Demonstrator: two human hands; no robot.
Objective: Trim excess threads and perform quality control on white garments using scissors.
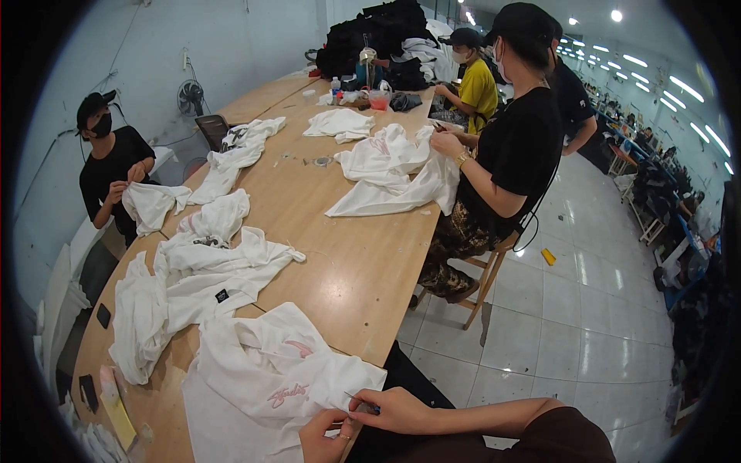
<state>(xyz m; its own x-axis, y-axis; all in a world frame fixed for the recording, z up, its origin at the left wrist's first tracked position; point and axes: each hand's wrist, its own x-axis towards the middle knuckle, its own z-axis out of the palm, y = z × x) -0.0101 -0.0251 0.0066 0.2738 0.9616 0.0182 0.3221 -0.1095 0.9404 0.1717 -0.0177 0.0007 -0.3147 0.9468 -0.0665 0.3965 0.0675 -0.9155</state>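
A white garment (239,363) with pink embroidery lies spread over the near end of the table, its right edge reaching the table's rim. My left hand (323,438) is closed, thumb and fingers pinching the fabric along that edge. Close beside it, almost touching, my right hand (395,410) is closed around small thread snips (370,407). Their thin metal tip points left over the cloth, and most of the body is hidden in my fingers.
More white garments (208,270) are heaped further up the long wooden table (347,270). Co-workers handle white cloth at the left and right sides. A dark phone-like object (103,315) and a yellow strip (118,420) lie near the left edge. A wooden stool (488,289) stands right.
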